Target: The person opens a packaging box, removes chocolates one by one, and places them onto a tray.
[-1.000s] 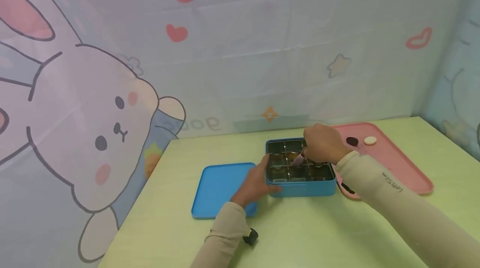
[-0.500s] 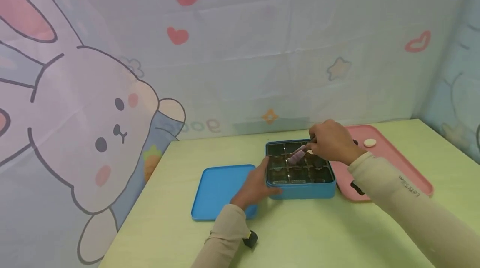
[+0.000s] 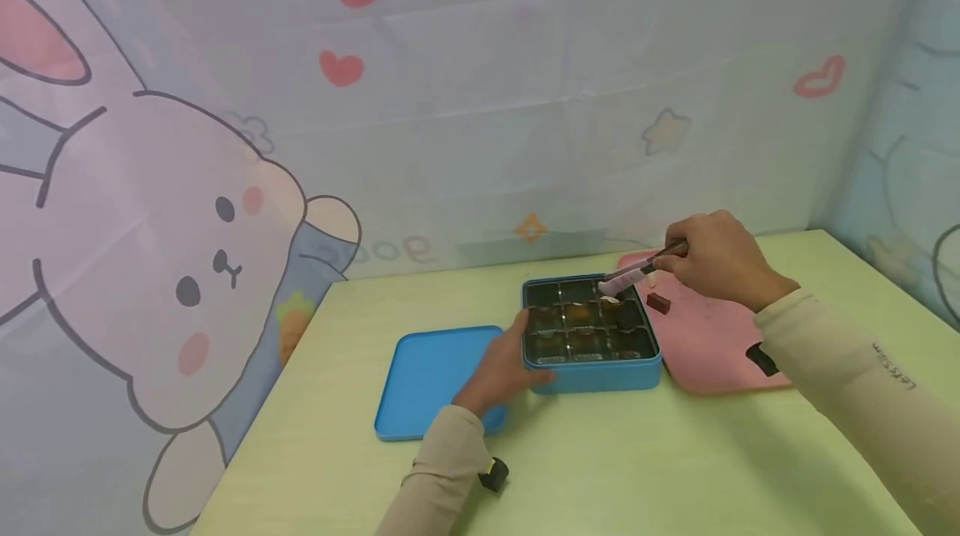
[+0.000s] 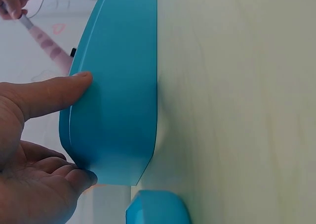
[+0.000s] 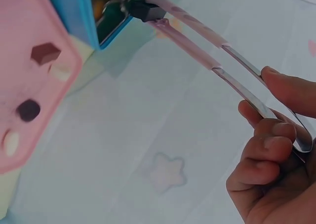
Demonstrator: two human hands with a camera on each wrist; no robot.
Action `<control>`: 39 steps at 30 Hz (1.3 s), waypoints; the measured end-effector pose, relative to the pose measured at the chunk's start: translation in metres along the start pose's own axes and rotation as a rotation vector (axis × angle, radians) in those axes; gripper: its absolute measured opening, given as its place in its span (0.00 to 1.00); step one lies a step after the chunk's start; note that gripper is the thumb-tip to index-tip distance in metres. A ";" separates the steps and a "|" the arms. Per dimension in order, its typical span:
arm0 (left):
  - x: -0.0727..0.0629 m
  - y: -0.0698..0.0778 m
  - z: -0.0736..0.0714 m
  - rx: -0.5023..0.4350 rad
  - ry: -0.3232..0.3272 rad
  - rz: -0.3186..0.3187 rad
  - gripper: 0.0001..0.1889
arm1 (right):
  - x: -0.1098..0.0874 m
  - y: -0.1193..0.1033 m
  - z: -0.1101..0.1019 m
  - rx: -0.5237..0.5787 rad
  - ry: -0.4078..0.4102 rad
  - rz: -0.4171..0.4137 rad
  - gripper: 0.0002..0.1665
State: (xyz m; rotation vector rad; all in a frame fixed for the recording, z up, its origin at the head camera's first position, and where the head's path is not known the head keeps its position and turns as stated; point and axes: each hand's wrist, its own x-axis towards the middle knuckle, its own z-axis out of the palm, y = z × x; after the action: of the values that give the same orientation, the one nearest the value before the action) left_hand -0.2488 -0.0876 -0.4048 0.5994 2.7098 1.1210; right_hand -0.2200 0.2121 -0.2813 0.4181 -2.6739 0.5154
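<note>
My right hand [image 3: 723,261] pinches silver tongs [image 5: 192,48] with pink tips, thumb on one arm and fingers on the other. Between the tips sits a dark angular piece [image 5: 146,10], at the far right compartment of a blue divided box [image 3: 600,378]. My left hand [image 3: 498,369] holds the box by its front left corner. Its thumb lies on the front wall and the fingers against the left side, as the left wrist view shows. Several small pieces lie in the box's compartments, too dim to make out fully.
Left of the box lies a flat blue lid [image 3: 420,386], partly under my left arm. Right of it is a pink tray [image 3: 705,353] with a brown block [image 3: 658,303], a dark oval piece [image 5: 28,110] and white pieces [image 5: 11,143]. A patterned cloth hangs behind the table.
My right hand has risen and moved right. The tong tips have gone from the middle compartments to the far right one, uncovering the brown block on the tray. The left hand keeps its hold.
</note>
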 end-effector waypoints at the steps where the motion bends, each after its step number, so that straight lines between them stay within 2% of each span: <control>1: 0.000 0.000 0.000 -0.002 -0.002 -0.001 0.55 | -0.001 0.005 -0.002 -0.012 0.008 0.011 0.09; 9: -0.001 -0.001 0.000 -0.011 -0.002 0.006 0.55 | -0.015 0.052 -0.011 -0.074 0.037 0.107 0.13; 16: -0.006 -0.007 0.001 -0.031 0.007 -0.018 0.55 | -0.026 0.079 0.006 -0.093 0.046 0.151 0.14; 21: -0.003 -0.003 0.000 -0.018 0.000 -0.013 0.55 | -0.035 0.096 0.015 -0.098 0.030 0.227 0.14; 24: -0.002 -0.002 -0.001 -0.018 -0.005 -0.007 0.56 | -0.038 0.102 0.020 -0.093 0.024 0.251 0.14; 31: -0.002 -0.003 -0.003 -0.010 0.002 -0.023 0.56 | -0.039 0.104 0.029 -0.086 0.022 0.249 0.14; 39: 0.002 -0.002 0.001 -0.013 -0.004 -0.019 0.56 | -0.042 0.105 0.025 -0.100 0.032 0.252 0.15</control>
State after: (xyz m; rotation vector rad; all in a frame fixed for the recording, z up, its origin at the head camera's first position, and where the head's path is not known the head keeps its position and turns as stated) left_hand -0.2510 -0.0879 -0.4070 0.5716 2.6966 1.1309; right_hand -0.2277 0.3046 -0.3514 0.0440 -2.7223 0.4521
